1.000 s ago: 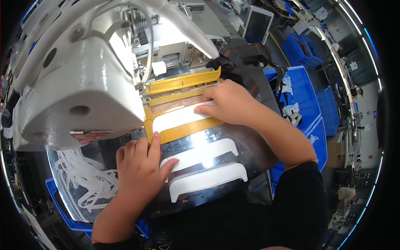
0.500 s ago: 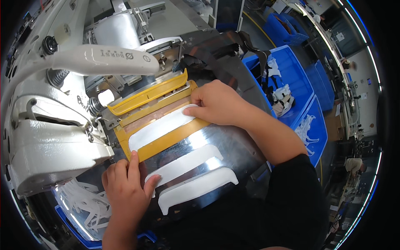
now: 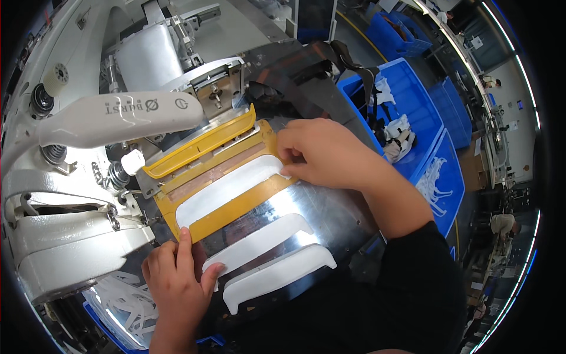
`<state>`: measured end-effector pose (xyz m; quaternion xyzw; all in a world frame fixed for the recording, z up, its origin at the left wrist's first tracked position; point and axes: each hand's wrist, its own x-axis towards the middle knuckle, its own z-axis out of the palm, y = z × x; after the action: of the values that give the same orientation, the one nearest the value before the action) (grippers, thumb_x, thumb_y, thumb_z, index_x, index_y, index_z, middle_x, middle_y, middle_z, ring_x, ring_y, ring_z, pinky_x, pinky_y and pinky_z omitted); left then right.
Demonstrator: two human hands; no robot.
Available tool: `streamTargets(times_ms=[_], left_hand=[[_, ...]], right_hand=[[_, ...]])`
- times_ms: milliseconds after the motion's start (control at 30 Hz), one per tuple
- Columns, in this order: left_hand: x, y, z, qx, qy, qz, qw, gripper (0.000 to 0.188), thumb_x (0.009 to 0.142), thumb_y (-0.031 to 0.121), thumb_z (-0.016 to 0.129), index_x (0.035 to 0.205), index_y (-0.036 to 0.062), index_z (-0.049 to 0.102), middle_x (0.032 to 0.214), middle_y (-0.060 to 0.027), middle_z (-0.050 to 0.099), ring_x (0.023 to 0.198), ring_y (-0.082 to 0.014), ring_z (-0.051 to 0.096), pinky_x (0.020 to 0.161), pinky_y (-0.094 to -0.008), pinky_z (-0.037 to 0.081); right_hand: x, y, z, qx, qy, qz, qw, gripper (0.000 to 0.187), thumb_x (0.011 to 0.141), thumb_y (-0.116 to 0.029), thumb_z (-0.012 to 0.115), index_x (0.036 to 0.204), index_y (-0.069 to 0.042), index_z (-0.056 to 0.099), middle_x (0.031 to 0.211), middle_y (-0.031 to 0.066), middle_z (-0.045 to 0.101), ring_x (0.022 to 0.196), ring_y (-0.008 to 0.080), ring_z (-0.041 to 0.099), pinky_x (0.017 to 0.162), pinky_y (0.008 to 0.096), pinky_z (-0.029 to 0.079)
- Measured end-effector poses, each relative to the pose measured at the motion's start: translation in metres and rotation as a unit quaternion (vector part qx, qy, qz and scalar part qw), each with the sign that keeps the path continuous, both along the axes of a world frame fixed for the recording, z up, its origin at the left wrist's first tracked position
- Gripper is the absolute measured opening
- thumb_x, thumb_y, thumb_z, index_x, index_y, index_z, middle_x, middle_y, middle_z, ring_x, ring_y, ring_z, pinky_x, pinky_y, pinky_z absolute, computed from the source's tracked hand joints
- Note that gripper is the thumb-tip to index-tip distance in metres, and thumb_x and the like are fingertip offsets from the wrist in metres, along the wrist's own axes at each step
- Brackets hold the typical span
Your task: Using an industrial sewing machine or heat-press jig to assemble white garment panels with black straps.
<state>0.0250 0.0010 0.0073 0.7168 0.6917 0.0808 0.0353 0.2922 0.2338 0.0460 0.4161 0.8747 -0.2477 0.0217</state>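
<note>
A long white piece [image 3: 227, 190], its surface flat and its ends curved, lies in the recess of a yellow template [image 3: 236, 217] on the machine bed. At its right end, the thumb and curled fingers of my right hand [image 3: 324, 153] close on its edge, partly hiding the template's corner. The index fingertip of my left hand [image 3: 180, 274] touches the near left end of the piece and template; its fingers are spread. My left thumb lies on the left end of a second white piece [image 3: 259, 241]. Closer to me rests a third white piece [image 3: 280, 274].
A white sewing machine head [image 3: 73, 230] stands on the left, with a long pale handle [image 3: 118, 118] above the bed. A raised yellow clamp [image 3: 203, 144] is behind the template. Blue bins [image 3: 430, 118] with scraps stand at right; white strips [image 3: 121, 304] lie at lower left.
My right thumb has slid off the top of the white piece to its right end. My left hand keeps its place on the template. The view has shifted slightly, showing the handle lower.
</note>
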Motion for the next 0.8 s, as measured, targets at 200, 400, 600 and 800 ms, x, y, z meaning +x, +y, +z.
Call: streamTargets(times_ms=[200,400,600,800], left_hand=[[0.0,0.001,0.001,0.005,0.0,-0.005,1.0,0.085,0.086,0.056,0.082,0.147,-0.0006,0.064,0.116,-0.0127,0.06,0.108,-0.0332,0.057,0.099,-0.0499,0.044],[-0.004,-0.003,-0.001,0.005,-0.023,0.0,1.0,0.085,0.085,0.055,0.083,0.148,0.0,0.063,0.117,-0.0127,0.059,0.109,-0.0337,0.057,0.1,-0.0502,0.044],[-0.008,-0.005,-0.004,0.032,-0.051,0.009,0.998,0.084,0.084,0.05,0.085,0.148,0.0001,0.064,0.118,-0.0138,0.059,0.111,-0.0349,0.056,0.101,-0.0514,0.044],[-0.009,-0.006,-0.002,0.046,-0.053,0.003,0.998,0.079,0.087,0.051,0.083,0.145,0.0001,0.066,0.118,-0.0137,0.06,0.11,-0.0349,0.058,0.101,-0.0503,0.046]], right_hand=[[0.016,-0.004,-0.015,0.131,0.06,0.185,0.972,0.02,0.09,-0.018,0.08,0.107,-0.008,0.08,0.102,0.006,0.077,0.098,0.0286,0.075,0.085,0.0402,0.061],[0.016,0.026,-0.012,0.004,0.299,-0.106,0.948,0.026,0.098,-0.029,0.079,0.102,-0.003,0.079,0.098,0.008,0.077,0.083,0.0194,0.071,0.076,0.0343,0.057],[0.019,0.075,-0.043,-0.002,0.261,-0.262,0.929,0.04,0.09,-0.029,0.089,0.107,-0.001,0.067,0.09,0.0044,0.069,0.082,0.0133,0.065,0.073,0.03,0.053],[0.017,0.046,-0.007,0.013,0.349,-0.221,0.911,0.039,0.091,-0.008,0.083,0.127,0.0,0.07,0.092,0.0047,0.071,0.086,0.014,0.066,0.078,0.0304,0.055]])
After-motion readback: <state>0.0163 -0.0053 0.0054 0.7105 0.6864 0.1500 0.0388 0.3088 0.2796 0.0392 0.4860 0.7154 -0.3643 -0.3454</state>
